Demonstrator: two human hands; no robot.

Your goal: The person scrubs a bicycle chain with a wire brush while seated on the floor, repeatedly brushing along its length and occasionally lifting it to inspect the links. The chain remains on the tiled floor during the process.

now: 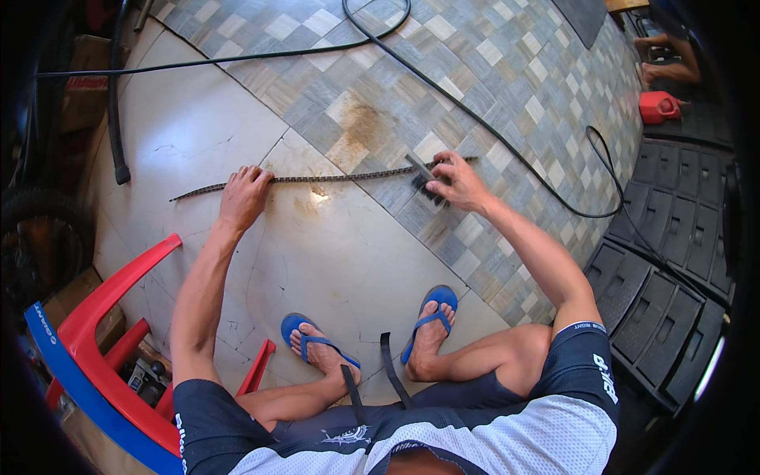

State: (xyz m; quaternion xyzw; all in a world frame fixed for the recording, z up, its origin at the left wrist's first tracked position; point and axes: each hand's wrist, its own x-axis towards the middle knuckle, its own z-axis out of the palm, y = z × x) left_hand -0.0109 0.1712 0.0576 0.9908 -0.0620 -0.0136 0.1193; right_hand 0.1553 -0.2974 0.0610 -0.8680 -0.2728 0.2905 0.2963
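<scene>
Head view, the only one: chain (pixel 332 179) lies along the floor (pixel 340 261) from just past 9 o'clock to between 1 and 2, roughly straight, crossing from plain tile onto the patterned tile. My left hand (pixel 247 194) is on it at 10, fingers curled down over the links; can't tell if they pinch or only press. My right hand (pixel 461 184), at 2, is closed round a brush (pixel 430 190), black bristles down by the chain's far stretch. Handling, my guess: modest weight, limp at every link one way, much stiffer sideways, hard to break, likely slick if oily, so it may slide on smooth tile. Best hold is pinched across the side plates close to the 9 o'clock end, clear of the bristles. Count: 1 chain, 1 brush, 2 hands, 2 blue flip-flops (pixel 294 323) at 7 and 5, 1 red can (pixel 657 107) at 2, 1 red chair (pixel 83 324) at 8. Black hose (pixel 237 59) at 11: one or several, can't tell.
</scene>
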